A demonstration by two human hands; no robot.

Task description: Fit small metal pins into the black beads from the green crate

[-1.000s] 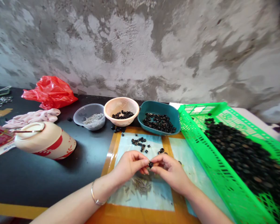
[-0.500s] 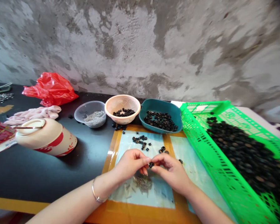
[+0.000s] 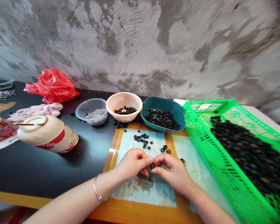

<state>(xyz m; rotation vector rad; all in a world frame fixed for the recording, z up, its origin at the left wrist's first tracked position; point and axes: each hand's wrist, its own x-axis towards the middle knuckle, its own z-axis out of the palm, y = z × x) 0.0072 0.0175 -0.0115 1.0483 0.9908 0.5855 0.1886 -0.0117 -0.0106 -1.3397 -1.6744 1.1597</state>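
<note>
My left hand (image 3: 133, 164) and my right hand (image 3: 172, 171) meet fingertip to fingertip over a pale blue mat (image 3: 130, 141). Between them they pinch one small black ring-shaped piece (image 3: 151, 166); both hands are closed on it. A thin bracelet (image 3: 98, 191) circles my left wrist. Under the hands lies a small heap of thin grey pins (image 3: 143, 182). Loose black pieces (image 3: 142, 139) are scattered on the mat beyond the hands.
Behind the mat stand a clear bowl of grey pins (image 3: 92, 111), a pink bowl (image 3: 124, 106) and a teal dish (image 3: 162, 115), both with black pieces. A green slotted tray (image 3: 235, 155) full of black pieces fills the right. A cream jar (image 3: 48, 133) lies left, near red bag (image 3: 51, 86).
The hands have stayed together on the black piece, with only small finger movement. The view has shifted slightly, so everything sits a little to the right.
</note>
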